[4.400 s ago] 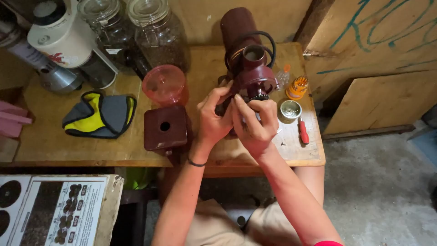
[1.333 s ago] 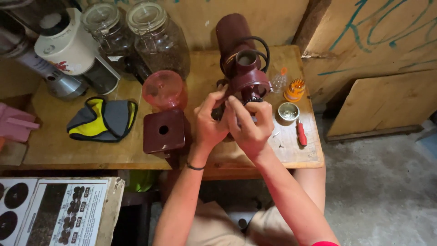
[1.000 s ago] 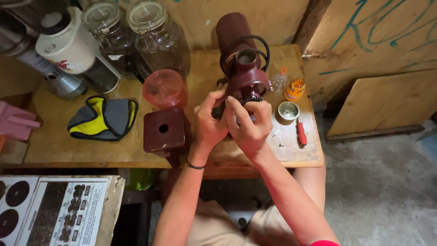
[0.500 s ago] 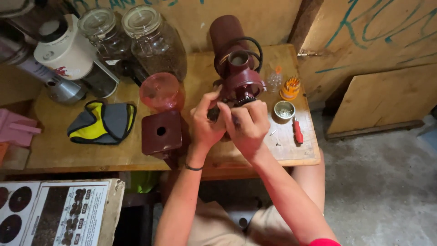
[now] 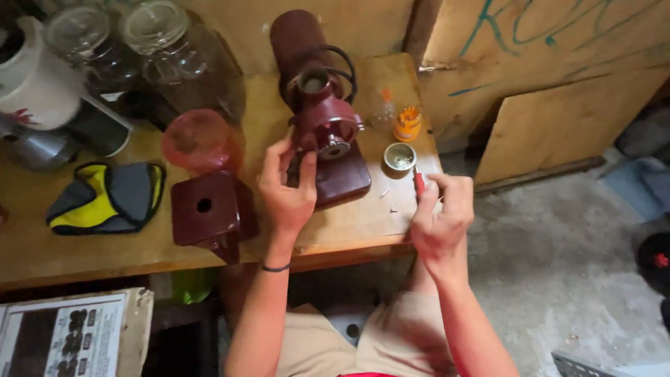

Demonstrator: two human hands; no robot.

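**Grinder braced, screwdriver taken up at the tabletop's right edge**

While the left hand [image 5: 287,194] closes loosely around the dark red grinder [image 5: 322,129], fingers and thumb wrapped on its left flank just above the base, the machine appears steadied against tipping or sliding. The right hand [image 5: 441,213] sits apart from it, near the right front edge of the tabletop [image 5: 84,251], curled shut on a small red-handled screwdriver [image 5: 419,183]; only the handle's top shows above the fingers, so the tip is hidden. The tool's long axis runs roughly away from the person, toward the back edge.

The grinder stands upright near the middle of the tabletop, right of centre, its tall cylinder rising at the back and its round open face turned toward the front right, probably so the exposed part faces the working hand. Two tiny screws [image 5: 388,201] lie loose just beside its base, and a small metal cup [image 5: 400,156] nearby holds more small parts, within easy reach. Behind that stands an orange bottle [image 5: 407,123].

Left of the grinder lie a dark red square cover [image 5: 206,209] with a round hole and a pink translucent hopper [image 5: 199,139], set aside. Farther left are a yellow-and-grey pouch [image 5: 105,197] and glass jars [image 5: 167,49] at the back corner.
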